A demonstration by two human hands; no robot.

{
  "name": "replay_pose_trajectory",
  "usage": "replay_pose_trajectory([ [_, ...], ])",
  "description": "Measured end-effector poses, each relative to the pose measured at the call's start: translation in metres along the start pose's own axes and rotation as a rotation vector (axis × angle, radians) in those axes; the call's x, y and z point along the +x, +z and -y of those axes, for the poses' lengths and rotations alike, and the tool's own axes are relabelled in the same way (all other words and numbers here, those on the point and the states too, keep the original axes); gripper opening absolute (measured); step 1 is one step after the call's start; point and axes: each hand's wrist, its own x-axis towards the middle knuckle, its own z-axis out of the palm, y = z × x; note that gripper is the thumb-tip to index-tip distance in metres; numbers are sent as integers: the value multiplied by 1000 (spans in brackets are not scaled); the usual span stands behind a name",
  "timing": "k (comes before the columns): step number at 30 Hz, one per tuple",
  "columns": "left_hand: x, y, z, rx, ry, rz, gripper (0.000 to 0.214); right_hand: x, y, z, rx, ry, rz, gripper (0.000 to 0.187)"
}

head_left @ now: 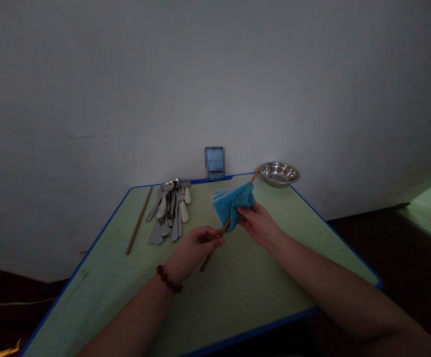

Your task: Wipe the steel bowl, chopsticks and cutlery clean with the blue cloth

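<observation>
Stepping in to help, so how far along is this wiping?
Little looks finished: as far as I can see, no cutlery sits in the steel bowl. In hand: the left hand grips a wooden chopstick while the right hand wraps a blue towel around it. Left, probably: the second chopstick and the heaped cutlery.

A heap of cutlery (169,213) lies on the left of the table (245,292), with a lone chopstick (138,220) just left of it. A metal bowl (279,174) sits at the far right corner.
</observation>
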Motion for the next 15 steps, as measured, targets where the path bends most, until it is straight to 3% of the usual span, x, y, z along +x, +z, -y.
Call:
replay_pose_trajectory([
  [15,0,-3,0,-3,-4,48,22,2,-2,2,6,-33,-2,19],
])
